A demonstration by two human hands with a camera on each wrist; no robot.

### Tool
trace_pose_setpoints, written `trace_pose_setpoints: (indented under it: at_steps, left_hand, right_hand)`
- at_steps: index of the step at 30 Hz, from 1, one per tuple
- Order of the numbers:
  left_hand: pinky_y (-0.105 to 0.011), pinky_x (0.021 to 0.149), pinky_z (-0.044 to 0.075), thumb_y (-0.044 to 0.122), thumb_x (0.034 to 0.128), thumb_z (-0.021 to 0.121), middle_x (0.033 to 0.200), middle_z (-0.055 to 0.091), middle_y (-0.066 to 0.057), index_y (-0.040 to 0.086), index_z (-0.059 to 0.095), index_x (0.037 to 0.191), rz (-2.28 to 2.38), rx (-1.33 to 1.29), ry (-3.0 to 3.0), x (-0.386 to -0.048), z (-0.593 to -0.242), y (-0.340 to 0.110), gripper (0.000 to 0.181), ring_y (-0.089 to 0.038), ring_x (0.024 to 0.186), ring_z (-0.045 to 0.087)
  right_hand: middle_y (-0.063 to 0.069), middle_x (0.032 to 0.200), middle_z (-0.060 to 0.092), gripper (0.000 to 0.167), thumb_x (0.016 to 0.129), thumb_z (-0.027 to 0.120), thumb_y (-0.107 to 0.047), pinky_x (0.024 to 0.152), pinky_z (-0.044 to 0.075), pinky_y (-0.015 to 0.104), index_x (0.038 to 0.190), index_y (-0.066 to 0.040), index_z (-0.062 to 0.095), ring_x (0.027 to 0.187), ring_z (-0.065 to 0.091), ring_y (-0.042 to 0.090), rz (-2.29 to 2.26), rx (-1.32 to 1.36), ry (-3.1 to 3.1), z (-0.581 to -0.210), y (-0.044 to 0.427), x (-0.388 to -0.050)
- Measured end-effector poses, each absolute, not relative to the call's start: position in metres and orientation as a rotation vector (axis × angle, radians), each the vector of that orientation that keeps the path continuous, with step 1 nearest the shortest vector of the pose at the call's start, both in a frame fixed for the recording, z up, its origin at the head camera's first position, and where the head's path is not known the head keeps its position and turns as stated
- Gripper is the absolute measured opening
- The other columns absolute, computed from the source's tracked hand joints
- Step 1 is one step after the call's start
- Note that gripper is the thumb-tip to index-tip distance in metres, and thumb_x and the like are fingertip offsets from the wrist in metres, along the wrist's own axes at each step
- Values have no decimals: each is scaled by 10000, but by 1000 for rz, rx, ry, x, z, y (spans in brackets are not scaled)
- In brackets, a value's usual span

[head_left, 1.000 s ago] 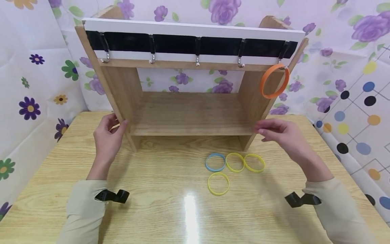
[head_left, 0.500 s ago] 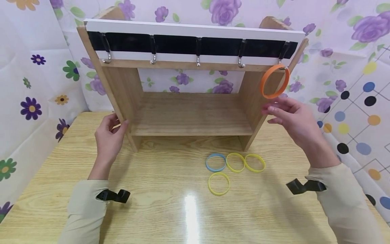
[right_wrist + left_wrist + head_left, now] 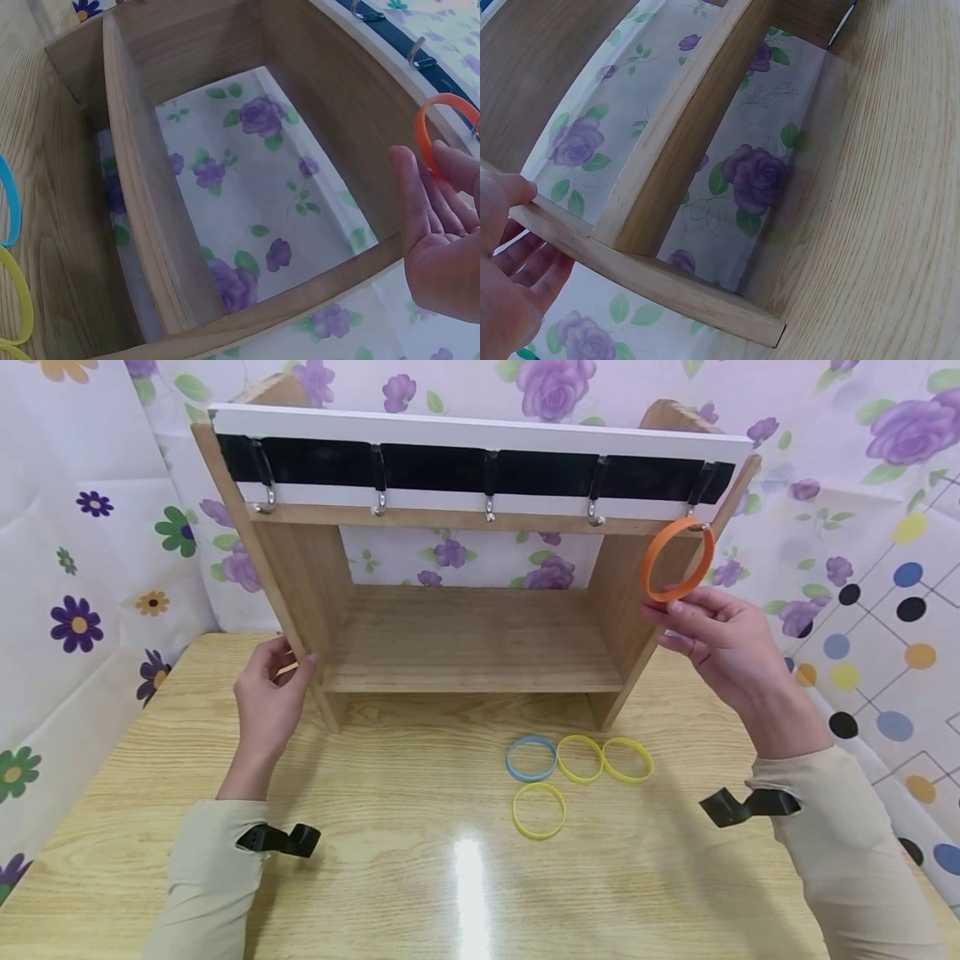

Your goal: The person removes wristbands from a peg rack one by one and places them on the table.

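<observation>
An orange silicone wristband [image 3: 648, 567] hangs from the rightmost hook of a wooden rack [image 3: 472, 639]. My right hand [image 3: 723, 639] pinches the band's lower edge, thumb in front and fingertips behind. In the right wrist view, the thumb and fingers meet on the wristband [image 3: 422, 135], partly cut off by the frame's edge. My left hand [image 3: 268, 697] grips the rack's left side panel. Its thumb lies on the front edge and its other fingers are behind, as the left wrist view shows on the side panel [image 3: 656, 289].
A blue wristband [image 3: 512, 770] and several yellow ones, among them the front yellow wristband [image 3: 517, 821], lie on the wood-grain table [image 3: 375, 877] before the rack. Along the rack's top runs a black-and-white rail [image 3: 431, 468] with several metal hooks. Flowered sheets [image 3: 82, 710] surround the table.
My right hand has risen from beside the rack's lower right side panel to the orange wristband and taken hold of its bottom. The left hand keeps its grip in the same place.
</observation>
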State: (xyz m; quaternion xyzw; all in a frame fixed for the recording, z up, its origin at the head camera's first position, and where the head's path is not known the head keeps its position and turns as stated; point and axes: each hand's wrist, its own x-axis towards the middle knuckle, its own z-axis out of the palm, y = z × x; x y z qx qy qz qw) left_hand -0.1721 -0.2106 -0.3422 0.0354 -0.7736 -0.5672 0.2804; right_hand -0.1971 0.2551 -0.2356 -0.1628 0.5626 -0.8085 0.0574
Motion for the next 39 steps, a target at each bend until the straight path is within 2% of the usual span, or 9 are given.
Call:
trace_pose_setpoints:
  at_steps: [8, 19, 32, 39]
  left_hand:
    - [-265, 902, 518, 109, 925, 634, 1123, 595, -95, -59, 546, 1257, -1520, 95, -2068, -172, -342, -210, 383, -85, 1001, 591]
    - [-236, 888, 518, 99, 921, 637, 1112, 600, -89, -68, 549, 1241, -1522, 101, -2061, -173, -344, -212, 372, -80, 991, 596]
    - [-201, 858, 519, 128, 917, 645, 1095, 605, -84, -57, 560, 1229, -1524, 97, -2051, -173, -343, -210, 372, -83, 977, 601]
    - [-188, 842, 522, 133, 908, 660, 1101, 612, -113, -44, 573, 1223, -1531, 81, -2026, -174, -345, -211, 371, -96, 973, 604]
  right_hand:
    - [148, 1088, 687, 218, 957, 520, 67, 792, 570, 297, 1118, 52, 665, 983, 675, 235, -2508, -502, 1558, -234, 255, -196]
    - [176, 1107, 673, 213, 951, 534, 62, 777, 571, 283, 1125, 64, 657, 947, 685, 243, -2635, -524, 1458, -223, 255, -194]
    - [236, 1096, 662, 231, 956, 471, 121, 759, 583, 352, 1123, 128, 630, 963, 674, 315, -2651, -686, 1256, -209, 253, -184]
    - [200, 1043, 686, 212, 961, 484, 97, 737, 583, 319, 1077, 101, 661, 938, 683, 276, -2594, -724, 1481, -213, 245, -175]
